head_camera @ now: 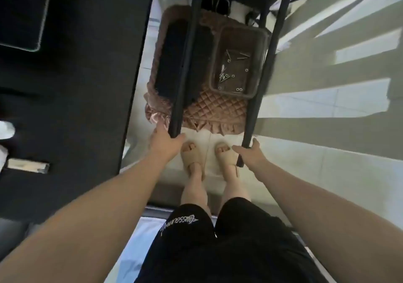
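Both arms stretched forward and down, hands kept well apart. Left hand [166, 143] curled round near end of left long black metal bar [185, 64]; right hand [250, 154] clamped on near end of right long black metal bar [266, 64]. Bars held near-parallel, long axes run away from person, far ends pointed to top of view. Bars seen above pink quilted frilled cushion [218, 108] and brown plastic basket [214, 64] of loose metal screws [231, 73]
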{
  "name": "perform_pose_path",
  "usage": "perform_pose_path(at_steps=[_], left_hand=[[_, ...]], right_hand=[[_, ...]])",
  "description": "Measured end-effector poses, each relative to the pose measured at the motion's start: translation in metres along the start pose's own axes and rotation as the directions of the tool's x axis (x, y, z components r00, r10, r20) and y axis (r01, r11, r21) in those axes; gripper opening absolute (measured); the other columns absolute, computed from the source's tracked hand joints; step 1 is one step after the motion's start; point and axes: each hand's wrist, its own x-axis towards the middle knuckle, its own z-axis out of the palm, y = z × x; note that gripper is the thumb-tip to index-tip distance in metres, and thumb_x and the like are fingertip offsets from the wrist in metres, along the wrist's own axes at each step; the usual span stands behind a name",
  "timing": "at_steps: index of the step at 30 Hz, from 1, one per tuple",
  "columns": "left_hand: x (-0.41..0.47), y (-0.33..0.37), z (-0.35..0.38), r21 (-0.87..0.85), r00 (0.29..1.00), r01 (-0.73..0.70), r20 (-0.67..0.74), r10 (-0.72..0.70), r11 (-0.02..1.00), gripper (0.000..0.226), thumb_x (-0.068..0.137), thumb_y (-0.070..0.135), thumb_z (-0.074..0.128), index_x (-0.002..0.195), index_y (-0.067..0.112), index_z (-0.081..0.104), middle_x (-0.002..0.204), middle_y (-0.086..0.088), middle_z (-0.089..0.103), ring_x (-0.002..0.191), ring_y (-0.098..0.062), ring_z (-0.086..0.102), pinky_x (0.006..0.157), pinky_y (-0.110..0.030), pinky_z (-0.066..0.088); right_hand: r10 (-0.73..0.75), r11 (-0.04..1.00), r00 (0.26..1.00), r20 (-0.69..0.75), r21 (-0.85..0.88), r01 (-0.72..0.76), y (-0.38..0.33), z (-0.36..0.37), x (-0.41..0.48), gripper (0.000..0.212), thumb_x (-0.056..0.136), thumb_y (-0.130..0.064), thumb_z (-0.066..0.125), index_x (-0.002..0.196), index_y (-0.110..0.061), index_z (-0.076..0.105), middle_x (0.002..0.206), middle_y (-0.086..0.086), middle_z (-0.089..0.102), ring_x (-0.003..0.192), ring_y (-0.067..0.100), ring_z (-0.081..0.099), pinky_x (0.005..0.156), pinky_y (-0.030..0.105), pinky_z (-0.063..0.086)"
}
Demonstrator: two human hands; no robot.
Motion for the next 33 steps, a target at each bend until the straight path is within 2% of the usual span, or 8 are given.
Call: perform_pose_path(at_steps=[2,4,8,11,14,17,20,33], left_hand=[[0.015,-0.001,-0.001,-0.100,0.995,0.050,0.092,-0.040,0.994,0.082,0.082,0.042,0.075,0.149,0.026,0.029,0.133,-0.010,0.059,0.117,-0.035,0.060,0.097,-0.050,0.053],[0.027,-0.003,-0.003,-0.121,0.989,0.086,0.128,-0.070,0.989,0.066,0.082,0.041,0.076,0.138,0.025,0.045,0.120,-0.006,0.065,0.103,-0.031,0.065,0.083,-0.044,0.058],[0.041,0.000,-0.007,-0.137,0.987,0.079,0.151,-0.058,0.987,0.027,0.079,0.040,0.079,0.095,0.025,0.063,0.085,-0.001,0.075,0.079,-0.024,0.072,0.077,-0.039,0.059],[0.038,0.014,-0.013,-0.350,0.943,0.228,0.310,-0.118,0.909,0.033,0.075,0.039,0.084,0.085,0.015,0.064,0.061,-0.004,0.068,0.055,-0.021,0.067,0.062,-0.038,0.060],[0.032,0.032,-0.018,-0.418,0.944,0.203,0.322,-0.065,0.885,0.035,0.077,0.040,0.082,0.076,0.013,0.060,0.052,-0.001,0.054,0.042,-0.016,0.050,0.045,-0.029,0.047],[0.023,0.052,-0.026,-0.404,0.981,0.129,0.185,-0.057,0.906,0.035,0.083,0.045,0.075,0.086,0.013,0.061,0.052,0.001,0.048,0.043,-0.016,0.045,0.048,-0.029,0.042],[0.008,0.066,-0.032,-0.369,0.993,0.081,0.106,-0.045,0.926,0.033,0.086,0.045,0.071,0.087,0.014,0.061,0.059,-0.004,0.050,0.047,-0.021,0.046,0.054,-0.033,0.043],[-0.058,0.084,-0.077,-0.403,0.996,-0.040,0.062,0.071,0.914,0.027,0.089,0.040,0.069,0.081,0.016,0.057,0.052,0.002,0.048,0.038,-0.011,0.043,0.039,-0.025,0.038]], right_hand=[[0.010,0.992,1.000,0.024,0.124,-0.013,-0.003,0.006,0.008,0.079,0.094,-0.025,0.069,0.157,-0.017,0.021,0.144,0.011,0.047,0.113,0.030,0.052,0.081,0.038,0.045],[0.032,0.977,0.999,0.017,0.212,-0.034,-0.004,0.009,0.016,0.065,0.094,-0.027,0.069,0.149,-0.018,0.035,0.128,0.010,0.056,0.102,0.026,0.054,0.079,0.036,0.043],[0.050,0.952,0.996,-0.079,0.304,-0.024,-0.002,0.000,0.025,0.035,0.093,-0.024,0.071,0.122,-0.011,0.059,0.096,0.009,0.059,0.078,0.022,0.055,0.074,0.036,0.049],[0.042,0.901,0.996,-0.079,0.433,-0.004,-0.007,-0.012,0.019,0.025,0.090,-0.021,0.075,0.101,-0.003,0.062,0.069,0.008,0.059,0.058,0.023,0.058,0.059,0.035,0.053],[0.010,0.892,0.998,-0.066,0.452,0.021,-0.019,-0.021,0.007,0.027,0.090,-0.022,0.074,0.075,-0.009,0.055,0.047,0.001,0.049,0.039,0.017,0.046,0.043,0.026,0.046],[-0.052,0.884,0.992,-0.114,0.456,0.099,-0.034,-0.025,-0.010,0.026,0.093,-0.017,0.066,0.074,-0.013,0.049,0.044,-0.005,0.037,0.036,0.011,0.031,0.037,0.022,0.030],[-0.059,0.882,0.982,-0.177,0.451,0.134,-0.043,-0.026,-0.030,0.020,0.092,-0.013,0.061,0.078,-0.012,0.047,0.044,-0.006,0.035,0.037,0.011,0.028,0.036,0.023,0.027],[-0.147,0.881,0.938,-0.314,0.389,0.268,-0.043,-0.029,-0.118,0.019,0.090,-0.017,0.058,0.077,-0.009,0.047,0.047,-0.002,0.033,0.039,0.014,0.030,0.041,0.027,0.031]])
